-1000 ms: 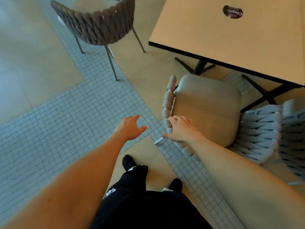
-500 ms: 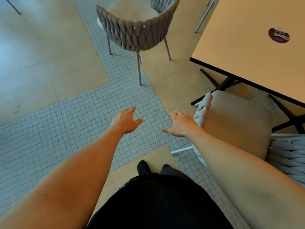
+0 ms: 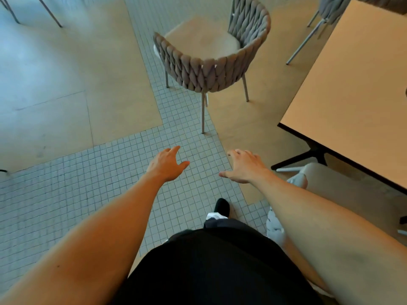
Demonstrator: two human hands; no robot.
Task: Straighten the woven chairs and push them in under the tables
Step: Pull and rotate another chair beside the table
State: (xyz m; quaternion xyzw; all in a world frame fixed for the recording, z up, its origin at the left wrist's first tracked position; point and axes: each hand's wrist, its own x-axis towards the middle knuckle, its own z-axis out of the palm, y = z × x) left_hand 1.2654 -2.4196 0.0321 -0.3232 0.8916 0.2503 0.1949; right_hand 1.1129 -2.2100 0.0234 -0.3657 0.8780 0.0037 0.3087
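Ahead, both the left hand (image 3: 168, 165) and right hand (image 3: 245, 167) reach out with spread fingers, holding nothing. One woven chair (image 3: 212, 56) stands apart from the table (image 3: 356, 102), beyond its near-left corner.

We see a chair (image 3: 211, 71) with a thick braided cloth back, smooth matt seat pad and thin metal legs; the table (image 3: 352, 102) top looks smooth and matt; the floor (image 3: 88, 168) has small matt tiles.
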